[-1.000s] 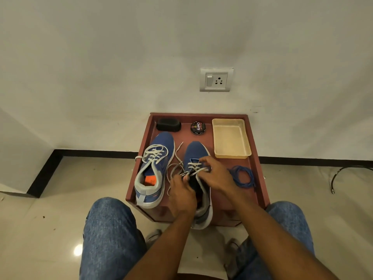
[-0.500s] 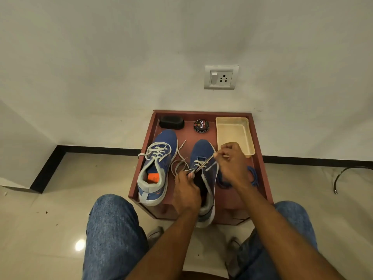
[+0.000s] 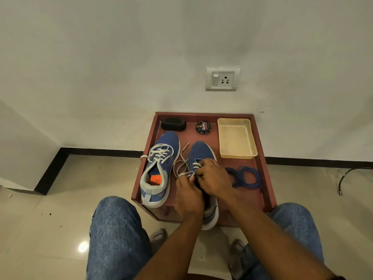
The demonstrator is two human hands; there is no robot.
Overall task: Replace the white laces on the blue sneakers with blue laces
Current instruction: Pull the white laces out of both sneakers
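While curled round flat white laces (image 3: 182, 167): left hand (image 3: 188, 196), right hand (image 3: 215, 179), each grip closed.

One camera only, worn on the person's head; it looks forward and steeply down over both forearms and the knees in jeans (image 3: 119, 235) at the frame's bottom; the low reddish counter (image 3: 262, 170) sits near, just past the knees, at centre; beyond it the view faces a white wall (image 3: 121, 57) with a socket plate (image 3: 222, 78); the wide lens bends the skirting line and takes in floor (image 3: 40, 219) on both sides.
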